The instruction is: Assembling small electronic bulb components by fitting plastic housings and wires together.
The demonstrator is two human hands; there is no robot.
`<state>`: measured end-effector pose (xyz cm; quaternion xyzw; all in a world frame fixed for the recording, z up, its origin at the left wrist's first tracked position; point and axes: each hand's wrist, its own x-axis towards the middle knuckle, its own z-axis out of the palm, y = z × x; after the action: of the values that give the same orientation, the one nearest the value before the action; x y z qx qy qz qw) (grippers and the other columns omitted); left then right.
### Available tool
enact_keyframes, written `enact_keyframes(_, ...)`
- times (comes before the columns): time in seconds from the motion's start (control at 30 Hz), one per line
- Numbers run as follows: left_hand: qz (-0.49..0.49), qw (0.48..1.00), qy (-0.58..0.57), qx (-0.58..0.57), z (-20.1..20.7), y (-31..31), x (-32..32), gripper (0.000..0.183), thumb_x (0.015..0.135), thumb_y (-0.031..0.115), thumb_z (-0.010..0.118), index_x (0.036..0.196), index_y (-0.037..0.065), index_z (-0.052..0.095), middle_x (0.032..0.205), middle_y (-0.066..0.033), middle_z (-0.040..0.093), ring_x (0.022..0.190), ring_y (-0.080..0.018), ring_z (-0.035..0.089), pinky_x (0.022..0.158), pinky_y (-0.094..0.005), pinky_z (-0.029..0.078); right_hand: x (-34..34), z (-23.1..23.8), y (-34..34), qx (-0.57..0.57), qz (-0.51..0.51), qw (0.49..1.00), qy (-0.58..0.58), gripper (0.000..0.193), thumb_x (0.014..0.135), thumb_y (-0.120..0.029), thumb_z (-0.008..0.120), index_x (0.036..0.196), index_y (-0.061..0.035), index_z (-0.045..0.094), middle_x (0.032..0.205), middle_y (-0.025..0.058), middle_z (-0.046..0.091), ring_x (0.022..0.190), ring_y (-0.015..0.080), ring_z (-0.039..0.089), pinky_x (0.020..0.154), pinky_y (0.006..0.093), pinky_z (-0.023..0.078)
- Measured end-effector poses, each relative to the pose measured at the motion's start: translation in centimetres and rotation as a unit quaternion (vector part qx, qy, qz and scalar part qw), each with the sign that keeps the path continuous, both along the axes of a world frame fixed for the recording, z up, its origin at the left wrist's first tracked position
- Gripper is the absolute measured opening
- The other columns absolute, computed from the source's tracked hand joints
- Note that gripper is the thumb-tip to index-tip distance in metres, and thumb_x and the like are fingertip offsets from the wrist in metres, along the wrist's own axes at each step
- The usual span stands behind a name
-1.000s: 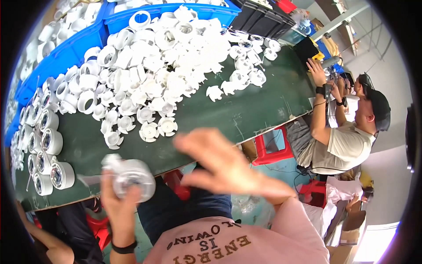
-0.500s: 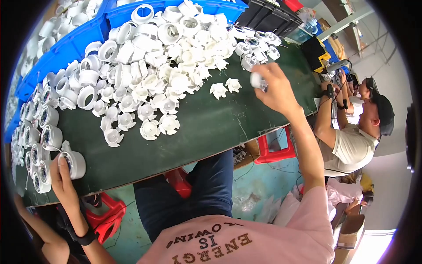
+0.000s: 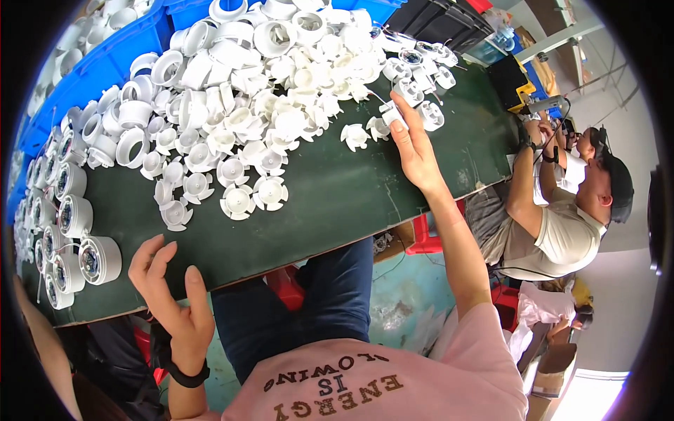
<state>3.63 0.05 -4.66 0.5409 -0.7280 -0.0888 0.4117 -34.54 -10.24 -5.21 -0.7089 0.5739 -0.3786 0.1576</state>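
Observation:
My right hand (image 3: pixel 415 144) pinches a small white motor piece (image 3: pixel 390 114) with a thin wire, at the right end of the pile. Beside it lie several similar white motor pieces (image 3: pixel 409 91) and a couple of white fan impellers (image 3: pixel 355 137). My left hand (image 3: pixel 172 295) hangs over the table's near edge, fingers spread and nothing in them. To the left of that hand stands a group of round white fan units (image 3: pixel 100 259) with dark centres.
A large heap of white rings (image 3: pixel 274 38) and impellers covers the back of the green table (image 3: pixel 295 203). Blue bins (image 3: pixel 105 77) line the far left, and a black crate (image 3: pixel 442 24) stands behind. A co-worker (image 3: pixel 562 203) sits at the right; another person's arm (image 3: pixel 45 344) shows lower left.
My left hand has let go of a round fan unit at the left group and moved right, opening. My right hand has shifted slightly left and now shows a motor piece with a wire.

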Motion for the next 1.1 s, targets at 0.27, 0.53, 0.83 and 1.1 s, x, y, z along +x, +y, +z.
enact_keyframes(0.27,-0.015,0.999,0.040,0.017,-0.8,-1.5,-1.2,0.034,0.082,0.002,0.057,0.116,-0.002,0.051,0.120,-0.0201,0.047,0.108,-0.0323,0.047,0.094,-0.0400,0.036,0.3,-0.5,-0.3,-0.037,-0.022,0.991,0.129,0.043,0.097,-0.023,0.045,0.134,-0.0009,0.041,0.115,0.0165,0.048,0.107,0.0284,0.046,0.098,0.0345,0.033)
enact_keyframes(0.53,-0.013,0.996,0.083,0.016,0.7,-1.7,-2.4,0.038,0.073,-0.004,0.060,0.110,-0.002,0.051,0.115,-0.0206,0.049,0.107,-0.0344,0.048,0.095,-0.0404,0.036,-0.4,1.5,-0.9,-0.030,-0.016,0.978,0.206,0.039,0.094,-0.019,0.050,0.129,-0.0013,0.047,0.104,0.0182,0.055,0.099,0.0331,0.051,0.092,0.0374,0.038)
enact_keyframes(0.83,-0.237,0.700,0.606,0.294,2.8,-0.5,-9.1,0.059,0.095,0.015,0.049,0.144,0.003,0.019,0.122,-0.0132,0.050,0.104,-0.0152,0.052,0.081,-0.0274,0.046,12.8,7.7,7.3,0.063,0.308,0.949,-0.020,0.061,0.096,-0.044,0.042,0.135,0.0032,0.037,0.128,0.0183,0.047,0.117,0.0299,0.046,0.101,0.0387,0.034)
enact_keyframes(1.1,-0.235,0.726,0.590,0.264,3.1,0.6,-7.1,0.039,0.079,0.012,0.071,0.108,0.002,0.047,0.109,-0.0157,0.056,0.094,-0.0266,0.064,0.081,-0.0352,0.052,1.4,6.7,-11.7,0.011,-0.101,0.995,-0.004,0.039,0.088,-0.020,0.059,0.125,-0.0058,0.055,0.062,0.0020,0.058,0.050,0.0076,0.051,0.050,0.0241,0.041)
